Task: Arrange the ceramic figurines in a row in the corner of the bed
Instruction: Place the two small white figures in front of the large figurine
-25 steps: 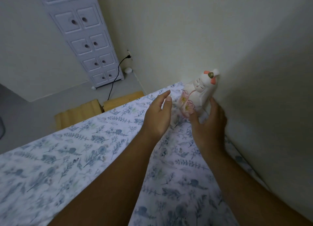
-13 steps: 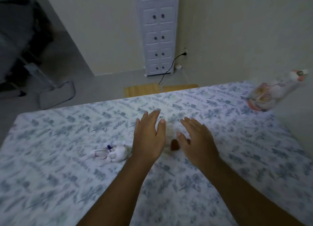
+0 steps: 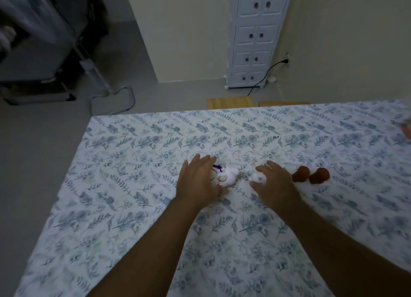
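A white figurine with a purple bow (image 3: 226, 176) lies on its side on the floral bed sheet (image 3: 133, 185). My left hand (image 3: 198, 182) lies flat over its left part, fingers spread and thumb curled under its lower edge. My right hand (image 3: 277, 184) hovers over a small white figurine (image 3: 258, 177), fingers stretched out and not closed on it. Two brown figurines (image 3: 300, 173) (image 3: 319, 176) lie just right of that hand. A pink-and-white figurine (image 3: 408, 128) shows only as a blurred sliver at the right frame edge, near the wall.
Past the bed's far edge are a wooden bench (image 3: 229, 102), a white drawer tower (image 3: 255, 36) and a black cable (image 3: 264, 74) plugged into the wall. A fan stand (image 3: 106, 89) and dark furniture stand on the floor at the left.
I let go of the pink-and-white figurine in the corner by the wall. My view swung left, and both hands came down over the white figurines in the middle of the bed.
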